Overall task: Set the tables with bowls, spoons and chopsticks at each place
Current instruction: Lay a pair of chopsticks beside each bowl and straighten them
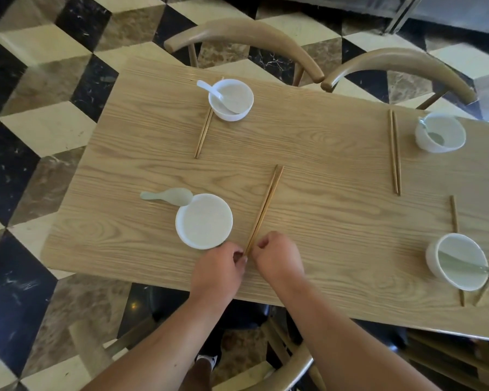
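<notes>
A pair of wooden chopsticks (266,206) lies on the wooden table (322,165), just right of a white bowl (203,221) at the near left place. My left hand (220,269) and my right hand (277,258) both pinch the near ends of this pair. A white spoon (167,196) lies on the table, touching the bowl's far rim. The far left bowl (231,99) holds a spoon, with chopsticks (203,132) beside it. Two more bowls (440,132) (458,261) with spoons stand at the right, each with chopsticks (395,152) nearby.
Two wooden chairs (249,38) (401,66) stand at the table's far side. Another chair (288,371) is under me at the near edge. The floor (40,80) is a black, brown and cream cube pattern. A metal counter (449,12) is at the top right.
</notes>
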Available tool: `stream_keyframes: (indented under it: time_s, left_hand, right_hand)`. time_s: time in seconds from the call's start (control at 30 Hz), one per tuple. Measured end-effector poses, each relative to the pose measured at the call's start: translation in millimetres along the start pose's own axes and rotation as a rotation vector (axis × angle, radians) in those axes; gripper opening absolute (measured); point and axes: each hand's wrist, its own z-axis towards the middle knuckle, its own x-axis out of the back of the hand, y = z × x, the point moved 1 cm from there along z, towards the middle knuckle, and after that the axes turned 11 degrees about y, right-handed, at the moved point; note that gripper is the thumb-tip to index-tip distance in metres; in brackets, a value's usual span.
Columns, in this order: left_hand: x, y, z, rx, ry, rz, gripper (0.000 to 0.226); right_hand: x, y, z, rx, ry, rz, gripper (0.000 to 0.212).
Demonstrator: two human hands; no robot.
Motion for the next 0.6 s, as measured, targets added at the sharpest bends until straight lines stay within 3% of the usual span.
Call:
stream_keyframes:
  time_s: [0.1,0.6]
  left_hand:
    - [-1,-2,-1,0.028,-0.013,-0.049,0.025]
    - [0,-13,4,0.116,-0.070,-0.144,0.014]
  right_hand:
    - [-5,1,0,-0.052,-0.051,0.113,0.003]
    - [-13,11,3,-0.148,-0.119,0.240,0.009]
